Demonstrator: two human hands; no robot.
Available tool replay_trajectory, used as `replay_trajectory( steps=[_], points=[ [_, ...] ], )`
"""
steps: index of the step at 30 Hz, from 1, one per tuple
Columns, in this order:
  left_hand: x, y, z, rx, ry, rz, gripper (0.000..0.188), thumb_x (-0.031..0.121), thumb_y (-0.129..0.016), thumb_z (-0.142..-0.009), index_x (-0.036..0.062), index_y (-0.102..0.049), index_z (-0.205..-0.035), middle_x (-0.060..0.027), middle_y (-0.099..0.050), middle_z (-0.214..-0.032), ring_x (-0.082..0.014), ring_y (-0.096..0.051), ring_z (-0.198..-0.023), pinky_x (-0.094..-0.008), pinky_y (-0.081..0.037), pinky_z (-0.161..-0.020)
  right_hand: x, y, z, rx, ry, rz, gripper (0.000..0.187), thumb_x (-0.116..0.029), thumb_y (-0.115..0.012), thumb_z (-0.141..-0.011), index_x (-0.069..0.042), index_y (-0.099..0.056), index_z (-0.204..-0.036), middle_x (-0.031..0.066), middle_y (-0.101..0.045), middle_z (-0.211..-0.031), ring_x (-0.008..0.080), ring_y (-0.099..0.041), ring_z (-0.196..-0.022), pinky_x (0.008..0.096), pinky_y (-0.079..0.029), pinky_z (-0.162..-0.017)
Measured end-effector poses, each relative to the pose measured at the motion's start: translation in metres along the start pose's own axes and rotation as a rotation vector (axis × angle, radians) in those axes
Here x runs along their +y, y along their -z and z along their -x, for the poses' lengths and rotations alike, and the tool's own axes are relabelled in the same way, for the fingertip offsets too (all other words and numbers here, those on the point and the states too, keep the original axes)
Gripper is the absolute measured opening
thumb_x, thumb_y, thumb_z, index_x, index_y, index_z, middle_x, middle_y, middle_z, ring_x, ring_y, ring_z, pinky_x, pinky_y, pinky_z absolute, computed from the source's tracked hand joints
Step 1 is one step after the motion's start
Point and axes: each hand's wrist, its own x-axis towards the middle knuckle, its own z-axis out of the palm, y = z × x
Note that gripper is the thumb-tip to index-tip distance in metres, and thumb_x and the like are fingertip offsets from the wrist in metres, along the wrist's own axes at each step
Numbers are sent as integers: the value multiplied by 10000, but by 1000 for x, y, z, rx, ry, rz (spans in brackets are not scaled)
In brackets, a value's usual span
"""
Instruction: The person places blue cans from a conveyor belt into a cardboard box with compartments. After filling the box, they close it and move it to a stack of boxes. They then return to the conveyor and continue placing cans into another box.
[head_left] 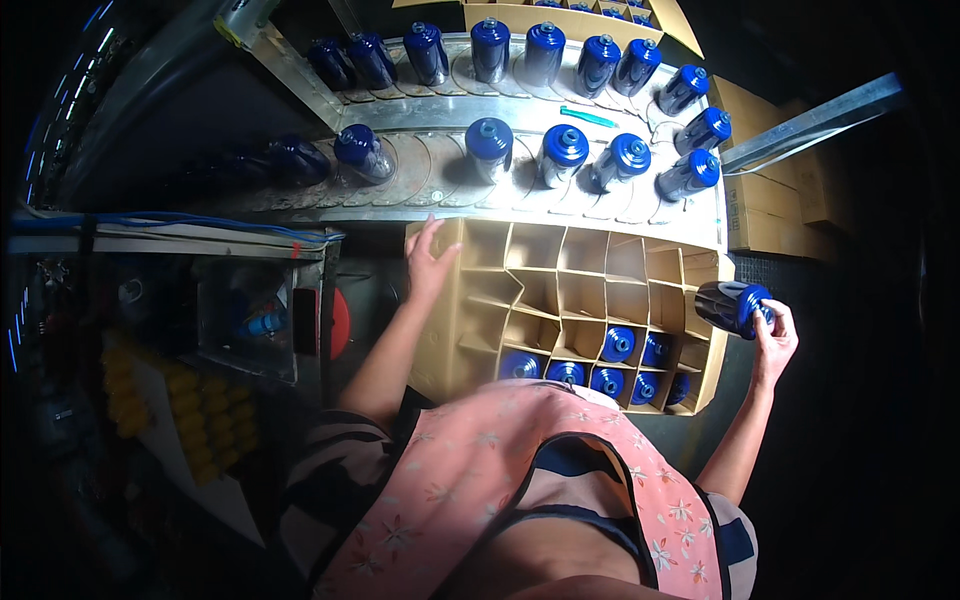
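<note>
My right hand (777, 340) grips a dark blue glass bottle (722, 306) by its neck end, tipped nearly on its side just beyond the right edge of the box. The fingers close around the shoulder and neck. Resting at the far left edge of the divided cardboard box (436, 340), my left hand (432, 265) has its fingers stretched out and holds nothing. In the near cells of the box stand several blue bottles, among them one at the left (520, 366) and another further right (619, 344). The far cells show bare cardboard dividers (585, 250).
Beyond the box runs a conveyor (430, 112) carrying two rows of blue bottles (490, 150). A green tool (588, 117) lies between the rows. A metal bar (810, 122) juts out at right, near stacked cartons (775, 205). To the left is a metal frame (180, 243).
</note>
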Motion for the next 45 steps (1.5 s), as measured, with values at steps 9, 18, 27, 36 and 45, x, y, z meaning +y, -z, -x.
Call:
replay_trajectory(
  steps=[9,18,27,36,45],
  points=[
    [30,-44,38,-63,-9,-385,806,350,-748,-799,118,-338,-1453,-98,-246,-1571,-295,-243,-1419,-582,-212,-1110,-137,-147,-71,-344,131,-514,245,-33,-730,-814,-35,-681,-1054,-10,-609,-952,53,-528,-810,185,-423,-720],
    [31,-46,39,-8,-33,-515,799,356,-740,-807,108,-341,-1453,-83,-290,-1555,-314,-309,-1374,-508,-280,-1082,-141,-391,-95,-504,121,-334,310,-275,-759,-794,-71,-711,-1022,-1,-588,-697,64,-529,-639,224,-431,-613],
    [36,-47,45,-20,12,-365,797,327,-738,-812,130,-314,-1457,-78,-331,-1535,-315,-337,-1368,-485,-296,-1092,-100,-443,-107,-309,100,18,439,-290,-745,-779,-72,-660,-1149,114,-670,-832,209,-658,-764,330,-511,-715],
    [36,-57,42,-12,-73,-380,787,316,-717,-839,76,-293,-1457,-176,-379,-1483,-387,-401,-1299,-442,-350,-1067,-36,-303,-40,-551,-20,-672,418,-133,-665,-897,-43,-564,-1291,-40,-572,-795,60,-518,-690,223,-435,-631],
    [37,1,28,13,-101,-295,658,239,-750,-819,84,-455,-1387,-157,-461,-1435,-358,-425,-1280,-416,-356,-1065,-84,-106,20,-30,-102,-557,278,-85,-625,-925,-35,-620,-1199,-4,-604,-872,66,-541,-712,218,-460,-657]
  ],
)
